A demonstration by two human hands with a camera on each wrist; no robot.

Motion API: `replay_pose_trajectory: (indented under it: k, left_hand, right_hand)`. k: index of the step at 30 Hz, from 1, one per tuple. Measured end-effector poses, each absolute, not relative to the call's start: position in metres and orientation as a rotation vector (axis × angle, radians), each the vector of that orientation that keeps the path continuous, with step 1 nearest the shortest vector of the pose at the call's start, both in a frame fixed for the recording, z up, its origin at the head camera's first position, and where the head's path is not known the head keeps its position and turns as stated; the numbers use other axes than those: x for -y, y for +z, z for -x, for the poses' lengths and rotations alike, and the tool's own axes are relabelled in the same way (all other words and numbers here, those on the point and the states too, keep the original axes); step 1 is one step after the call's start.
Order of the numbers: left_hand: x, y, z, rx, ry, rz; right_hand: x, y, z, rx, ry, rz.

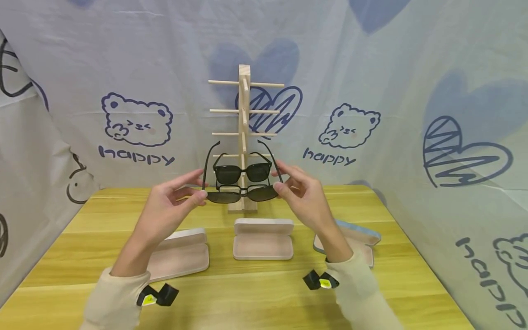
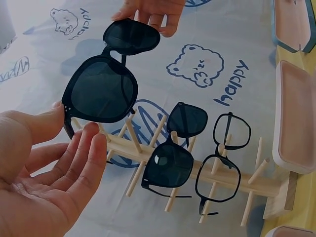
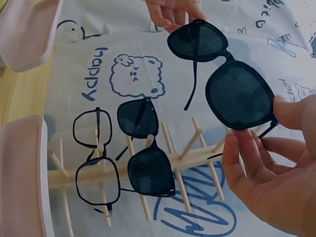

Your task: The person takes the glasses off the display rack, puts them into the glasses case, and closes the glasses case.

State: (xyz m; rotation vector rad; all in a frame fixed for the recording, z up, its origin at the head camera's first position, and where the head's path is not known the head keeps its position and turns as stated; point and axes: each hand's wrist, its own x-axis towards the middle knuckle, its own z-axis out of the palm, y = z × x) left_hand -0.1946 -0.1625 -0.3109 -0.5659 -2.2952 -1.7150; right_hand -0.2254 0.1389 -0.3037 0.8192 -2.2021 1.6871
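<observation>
A pair of dark sunglasses [image 1: 223,197] is held up by both hands, temples unfolded and pointing toward the rack. My left hand [image 1: 167,204] pinches its left hinge end between thumb and fingers. At the other end, my right hand [image 1: 304,195] pinches the right hinge corner. Behind them stands a wooden display rack [image 1: 244,73] with several crossbars. Another pair of black sunglasses [image 2: 168,164] sits on a lower part of the rack. Below that pair hang clear eyeglasses [image 3: 98,181] with thin black rims. The upper rungs carry no glasses.
Three opened glasses cases lie on the wooden table [image 1: 247,293]: a left case [image 1: 181,261], a middle case [image 1: 263,247] and a blue-edged right case [image 1: 359,228], partly behind the right forearm. A printed cloth [image 1: 198,55] hangs behind the rack and along the sides.
</observation>
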Motion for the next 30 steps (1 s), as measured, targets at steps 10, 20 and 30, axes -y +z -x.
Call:
replay_pose_trajectory:
  k: [10,20,30]
  left_hand:
    - [0.1604,-0.3117,0.1933,2.301,-1.686,0.581]
    - [0.1595,-0.3103,0.1945,2.287,-1.682,0.597]
    - [0.1588,-0.311,0.1955,2.303,-1.684,0.581]
  right_hand:
    - [-0.1396,-0.3091,0.2226,2.144,1.769,-0.799]
    - [-0.1391,-0.3118,0.2226,2.124,1.779,-0.797]
    - [-0.1378,-0.314,0.2227,2.133,1.744,-0.795]
